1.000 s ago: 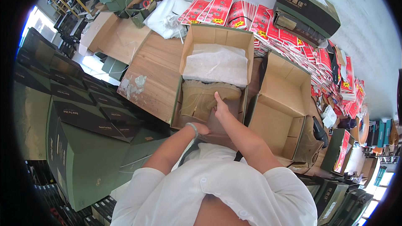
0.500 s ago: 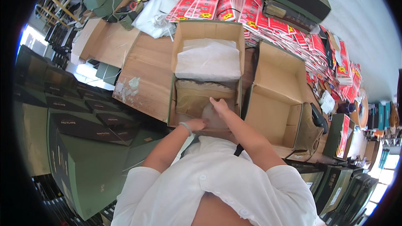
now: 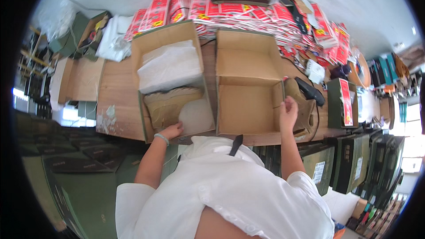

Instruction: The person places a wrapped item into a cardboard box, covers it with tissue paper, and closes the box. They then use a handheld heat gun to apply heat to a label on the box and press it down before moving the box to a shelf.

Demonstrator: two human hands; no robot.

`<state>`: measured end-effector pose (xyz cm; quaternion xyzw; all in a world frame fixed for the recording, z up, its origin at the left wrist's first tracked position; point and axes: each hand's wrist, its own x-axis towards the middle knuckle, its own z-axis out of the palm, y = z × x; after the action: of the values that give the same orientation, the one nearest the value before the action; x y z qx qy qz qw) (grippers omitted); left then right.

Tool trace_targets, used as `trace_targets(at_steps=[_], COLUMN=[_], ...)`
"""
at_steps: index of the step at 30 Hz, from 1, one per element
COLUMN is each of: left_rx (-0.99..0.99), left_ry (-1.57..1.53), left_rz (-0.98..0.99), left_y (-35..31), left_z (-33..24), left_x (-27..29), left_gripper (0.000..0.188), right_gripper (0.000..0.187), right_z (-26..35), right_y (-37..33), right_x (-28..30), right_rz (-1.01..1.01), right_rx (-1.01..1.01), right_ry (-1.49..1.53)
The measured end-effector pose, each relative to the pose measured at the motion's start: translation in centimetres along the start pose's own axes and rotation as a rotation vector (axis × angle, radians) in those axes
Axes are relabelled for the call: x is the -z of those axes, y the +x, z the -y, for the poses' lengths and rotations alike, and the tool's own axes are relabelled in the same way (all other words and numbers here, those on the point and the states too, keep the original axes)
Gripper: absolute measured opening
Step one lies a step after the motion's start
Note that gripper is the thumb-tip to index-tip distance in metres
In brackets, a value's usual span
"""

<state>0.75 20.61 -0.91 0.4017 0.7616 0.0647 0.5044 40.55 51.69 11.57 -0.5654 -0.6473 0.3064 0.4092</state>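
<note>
Just beyond left hand [image 3: 171, 130], tan boot [image 3: 168, 105], beside right hand [image 3: 289, 110], second boot [image 3: 305, 111], grips unclear.

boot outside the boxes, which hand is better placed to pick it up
Right, I'd judge: the right hand is at the edge of the right box, next to that boot, while the left hand is over at the left box, farther away.

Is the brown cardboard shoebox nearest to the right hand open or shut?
The brown cardboard shoebox is open: its brown rectangular lid is back beyond the far edge, and the bare inside shows.
</note>
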Motion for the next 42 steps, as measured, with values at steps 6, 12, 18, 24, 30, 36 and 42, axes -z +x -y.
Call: trace_targets(at_steps=[6,12,18,24,30,36,42], left_rx=[0.019,-0.102,0.010,-0.118,-0.457,-0.794,-0.963], left_ry=[0.116,0.178,-0.148,-0.548,-0.767,-1.353,-1.632], left_rz=[0.109,0.029,-0.368,-0.642,-0.490,-0.282,-0.655], left_y=[1.0,1.4,-1.0,-2.9,-2.8,-7.7,-17.0], left_z=[0.4,2.1,-1.6,-2.7,-7.5,-13.3,-8.3], left_x=[-0.4,-1.5,-0.9,-0.8,-0.3,4.4,9.2], left_gripper=[0.054,0.046,0.037,0.032,0.037,0.072,0.084], right_gripper=[0.074,0.080,0.039,0.039,0.035,0.030,0.038], right_z=[-3.8,-8.3,-6.3,5.9,15.6,23.6,28.3], right_y=[3.3,6.1,7.7,7.1,7.0,2.1,-1.2], right_x=[5.5,7.9,9.4,13.5,10.5,-2.4,-12.5], right_rz=[-0.243,-0.138,-0.072,-0.252,-0.133,0.359,1.035], right_rx=[-0.176,-0.269,-0.236,-0.039,0.195,0.231,0.359], right_ry=[-0.959,-1.047,-1.011,-0.945,-0.295,0.341,0.017])
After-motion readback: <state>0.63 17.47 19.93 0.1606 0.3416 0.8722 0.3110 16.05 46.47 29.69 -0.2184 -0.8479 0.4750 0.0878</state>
